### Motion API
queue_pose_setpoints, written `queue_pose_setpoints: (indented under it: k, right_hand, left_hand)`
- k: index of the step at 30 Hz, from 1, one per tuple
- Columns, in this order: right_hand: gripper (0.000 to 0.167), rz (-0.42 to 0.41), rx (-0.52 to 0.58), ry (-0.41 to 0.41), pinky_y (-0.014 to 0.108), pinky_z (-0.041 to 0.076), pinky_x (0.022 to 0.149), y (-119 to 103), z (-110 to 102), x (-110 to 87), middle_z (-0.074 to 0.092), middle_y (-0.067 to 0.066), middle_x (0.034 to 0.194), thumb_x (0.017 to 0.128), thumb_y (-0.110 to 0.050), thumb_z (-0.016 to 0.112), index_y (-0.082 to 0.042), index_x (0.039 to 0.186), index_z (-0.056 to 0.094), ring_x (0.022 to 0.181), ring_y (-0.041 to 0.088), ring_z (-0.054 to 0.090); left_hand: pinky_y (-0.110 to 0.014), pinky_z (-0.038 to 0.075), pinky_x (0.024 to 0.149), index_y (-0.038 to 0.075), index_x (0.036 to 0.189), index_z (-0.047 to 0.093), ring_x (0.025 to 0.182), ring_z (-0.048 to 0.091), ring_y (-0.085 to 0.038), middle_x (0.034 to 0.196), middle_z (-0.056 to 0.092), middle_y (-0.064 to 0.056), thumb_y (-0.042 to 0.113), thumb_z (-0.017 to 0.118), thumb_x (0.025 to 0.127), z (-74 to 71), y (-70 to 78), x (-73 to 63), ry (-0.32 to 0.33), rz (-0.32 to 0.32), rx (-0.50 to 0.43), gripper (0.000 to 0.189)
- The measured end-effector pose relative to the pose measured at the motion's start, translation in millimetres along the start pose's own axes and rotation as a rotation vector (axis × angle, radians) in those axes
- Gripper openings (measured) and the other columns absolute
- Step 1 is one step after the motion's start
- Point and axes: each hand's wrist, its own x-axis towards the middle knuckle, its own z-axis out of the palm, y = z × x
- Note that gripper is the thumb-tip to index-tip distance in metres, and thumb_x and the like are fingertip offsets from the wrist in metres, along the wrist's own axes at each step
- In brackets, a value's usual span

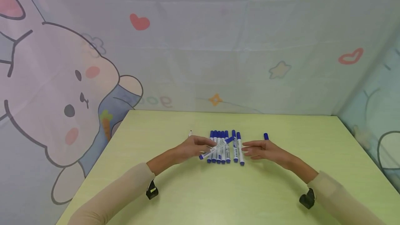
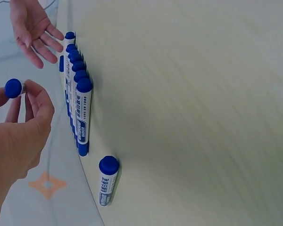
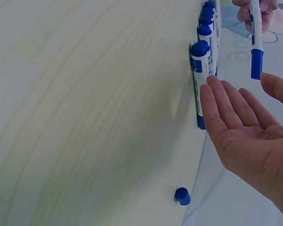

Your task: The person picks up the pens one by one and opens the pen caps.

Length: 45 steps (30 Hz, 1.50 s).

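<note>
My left hand (image 1: 190, 147) pinches a white marker (image 3: 256, 28) with a blue cap between thumb and fingers. It is held aslant above a row of similar markers (image 1: 218, 148) lying side by side, its capped end pointing up and right in the head view. My right hand (image 1: 264, 150) is at the row's right end, holding nothing, palm turned inward. Its fairly straight fingers (image 3: 221, 106) are right at the outermost marker (image 3: 201, 84). Two markers at the right lie slightly apart from the others.
A separate marker (image 2: 108, 181) lies left of the row, mostly hidden behind my left hand in the head view; its far tip looks uncapped. A loose blue cap (image 3: 182, 196) is beyond my right hand. A printed curtain (image 1: 200, 55) hangs behind the pale table (image 1: 200, 197).
</note>
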Motion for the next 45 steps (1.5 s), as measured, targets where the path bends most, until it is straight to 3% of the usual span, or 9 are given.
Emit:
queue_pose_setpoints:
  k: [6, 9, 14, 24, 28, 34, 41, 45]
  right_hand:
    - [0.054, -0.025, 0.034, -0.017, 0.045, 0.053, 0.106, 0.5, 7.9, 10.4, 0.051, 0.027, 0.15, 0.106, -0.015, 0.055, 0.002, 0.154, 0.039, 0.13, 0.034, 0.062]
    - [0.055, -0.022, 0.043, -0.022, 0.044, 0.054, 0.105, -0.5, 12.0, 14.0, 0.055, 0.026, 0.147, 0.106, -0.018, 0.056, 0.003, 0.154, 0.039, 0.126, 0.026, 0.065]
    - [0.053, -0.026, 0.048, -0.01, 0.043, 0.056, 0.102, -2.5, 17.3, 14.1, 0.061, 0.027, 0.139, 0.107, -0.023, 0.055, 0.006, 0.15, 0.043, 0.12, 0.019, 0.069]
    - [0.044, -0.006, 0.015, 0.057, 0.036, 0.06, 0.09, -0.7, 28.8, 15.8, 0.068, 0.029, 0.127, 0.105, -0.024, 0.06, 0.005, 0.138, 0.06, 0.106, 0.02, 0.072]
    - [0.042, -0.016, 0.018, 0.081, 0.034, 0.06, 0.089, -2.1, 30.4, 16.8, 0.069, 0.03, 0.124, 0.104, -0.023, 0.06, 0.006, 0.135, 0.062, 0.102, 0.018, 0.073]
    - [0.043, -0.016, 0.056, 0.113, 0.036, 0.06, 0.088, -8.6, 36.6, 19.3, 0.07, 0.029, 0.123, 0.104, -0.023, 0.062, 0.006, 0.135, 0.062, 0.101, 0.018, 0.073]
    - [0.042, -0.03, 0.057, 0.101, 0.037, 0.059, 0.087, -16.6, 41.8, 24.5, 0.071, 0.028, 0.116, 0.106, -0.026, 0.058, 0.005, 0.133, 0.063, 0.098, 0.017, 0.071]
    - [0.041, -0.024, 0.033, 0.082, 0.036, 0.058, 0.085, -19.9, 41.8, 29.0, 0.071, 0.022, 0.106, 0.107, -0.028, 0.056, 0.006, 0.129, 0.064, 0.094, 0.019, 0.069]
  left_hand:
    - [-0.036, 0.05, 0.098, 0.016, 0.129, 0.072, 0.128, 0.059, -0.019, 0.141, 0.065, -0.002, 0.016, 0.063, 0.1, 1.0, -2.2, 1.7, -0.082, 0.006, 0.084, 0.03]
    - [-0.044, 0.048, 0.107, 0.018, 0.13, 0.072, 0.132, 0.057, -0.019, 0.141, 0.065, 0.0, 0.019, 0.063, 0.101, 2.2, -2.4, 2.4, -0.11, 0.017, 0.102, 0.031]
    - [-0.061, 0.034, 0.119, 0.017, 0.132, 0.07, 0.139, 0.053, -0.024, 0.143, 0.064, -0.001, 0.017, 0.06, 0.101, 6.7, -1.6, 3.9, -0.142, 0.018, 0.077, 0.032]
    - [-0.051, 0.038, 0.12, 0.011, 0.137, 0.066, 0.137, 0.056, -0.023, 0.141, 0.065, -0.005, 0.018, 0.059, 0.103, 10.7, -3.5, 6.7, -0.142, 0.033, 0.038, 0.035]
    - [-0.043, 0.045, 0.115, 0.015, 0.137, 0.066, 0.133, 0.059, -0.022, 0.14, 0.066, -0.004, 0.023, 0.067, 0.1, 12.5, -0.6, 8.2, -0.142, 0.067, 0.135, 0.038]
    - [-0.039, 0.047, 0.113, 0.013, 0.137, 0.066, 0.13, 0.061, -0.022, 0.136, 0.068, -0.005, 0.02, 0.069, 0.099, 17.0, 9.1, 9.0, -0.141, 0.205, 0.349, 0.04]
    - [-0.036, 0.054, 0.104, 0.006, 0.131, 0.07, 0.11, 0.069, -0.017, 0.124, 0.073, -0.012, 0.014, 0.071, 0.097, 19.8, 9.7, 8.8, -0.105, 0.256, 0.373, 0.035]
    - [-0.038, 0.053, 0.106, 0.007, 0.13, 0.07, 0.113, 0.07, -0.021, 0.123, 0.074, -0.012, 0.015, 0.07, 0.098, 18.9, 8.7, 8.2, -0.094, 0.262, 0.36, 0.034]
